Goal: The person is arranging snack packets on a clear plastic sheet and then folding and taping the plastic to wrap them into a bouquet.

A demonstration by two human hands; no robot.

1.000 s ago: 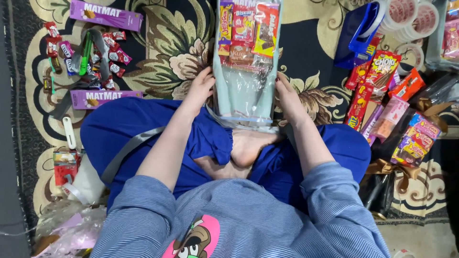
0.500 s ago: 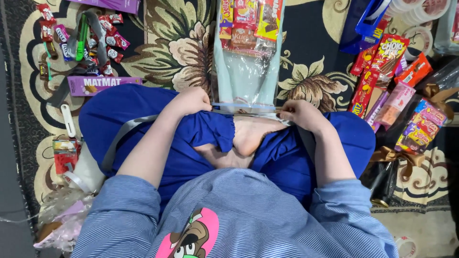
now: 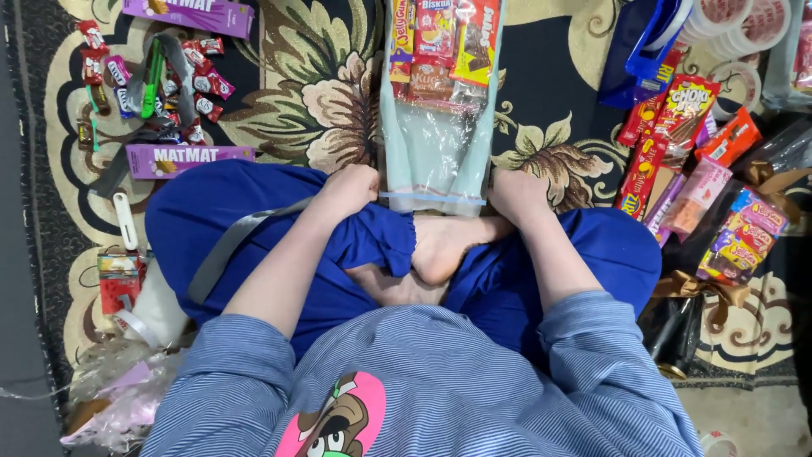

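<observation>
While crinkly, the clear bag (image 3: 436, 152) (flat) meets each hand (image 3: 355, 188).

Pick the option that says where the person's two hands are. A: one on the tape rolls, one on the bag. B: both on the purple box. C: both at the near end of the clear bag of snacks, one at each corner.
C: the left hand and the right hand sit at the two near corners of the clear snack bag, on the floral rug.

Quick count from my spot on the floor: two purple boxes (image 3: 188, 13) (image 3: 189, 159), one clear bag (image 3: 436, 127) with three snack packs (image 3: 440, 34) inside, one green marker (image 3: 152, 78).
</observation>
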